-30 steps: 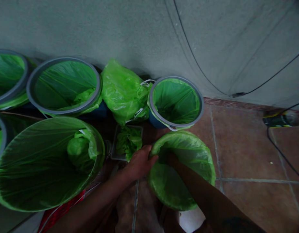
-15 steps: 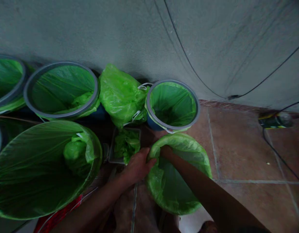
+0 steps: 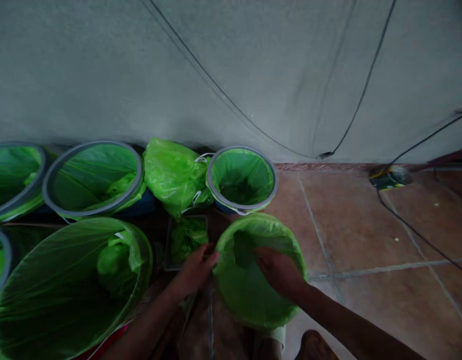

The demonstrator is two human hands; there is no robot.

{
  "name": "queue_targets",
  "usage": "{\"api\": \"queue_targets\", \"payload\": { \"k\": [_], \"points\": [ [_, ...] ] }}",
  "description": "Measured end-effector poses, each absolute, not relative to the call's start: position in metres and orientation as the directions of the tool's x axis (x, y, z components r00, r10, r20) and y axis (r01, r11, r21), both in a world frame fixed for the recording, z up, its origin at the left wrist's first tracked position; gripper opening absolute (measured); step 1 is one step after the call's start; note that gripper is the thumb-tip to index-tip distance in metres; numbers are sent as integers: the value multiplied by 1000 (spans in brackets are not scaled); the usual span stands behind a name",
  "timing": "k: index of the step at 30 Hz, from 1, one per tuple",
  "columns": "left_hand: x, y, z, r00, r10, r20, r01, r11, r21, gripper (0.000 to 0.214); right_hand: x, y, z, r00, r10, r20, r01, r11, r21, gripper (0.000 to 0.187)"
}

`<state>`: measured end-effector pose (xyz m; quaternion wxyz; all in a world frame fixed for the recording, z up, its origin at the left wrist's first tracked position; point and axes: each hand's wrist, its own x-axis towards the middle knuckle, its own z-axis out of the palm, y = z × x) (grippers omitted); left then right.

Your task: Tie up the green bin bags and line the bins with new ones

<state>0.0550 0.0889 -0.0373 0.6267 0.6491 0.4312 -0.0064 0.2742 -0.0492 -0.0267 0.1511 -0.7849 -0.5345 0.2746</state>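
Note:
Lined with a green plastic bag, a round bin (image 3: 259,312) stands in front of me, its liner folded over the rim. My left hand (image 3: 196,267) is at the left side of that rim, thumb and fingers a little apart, fingertips at the edge. Inside the bin's mouth, my right hand (image 3: 278,270) reaches leftward with its fingers stretched out; I see nothing in it, though it is blurred. To the left, a small square container (image 3: 168,250) holds crumpled green plastic (image 3: 187,237).
Along the wall stand a small grey-rimmed lined bin (image 3: 270,192), a full green bag (image 3: 170,175) with white ties and a larger lined bin (image 3: 50,192). A big lined bin (image 3: 148,250) is at left. Black cables (image 3: 414,232) trail over wall and floor.
My right hand has drawn up and back from the liner's inner left wall toward the bin's middle. My left thumb has slid off the rim to its outer side. The view has shifted.

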Motion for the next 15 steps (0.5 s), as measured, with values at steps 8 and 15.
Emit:
{"api": "queue_targets", "payload": {
  "k": [8,15],
  "points": [
    [56,78,-22,607,553,-570,656,55,752,26,314,-161,-44,646,557,-522,73,-726,-684,46],
    [81,66,-21,559,603,-569,715,-4,699,20,308,-186,-56,642,582,-499,-57,-612,-789,43]
  ]
}}
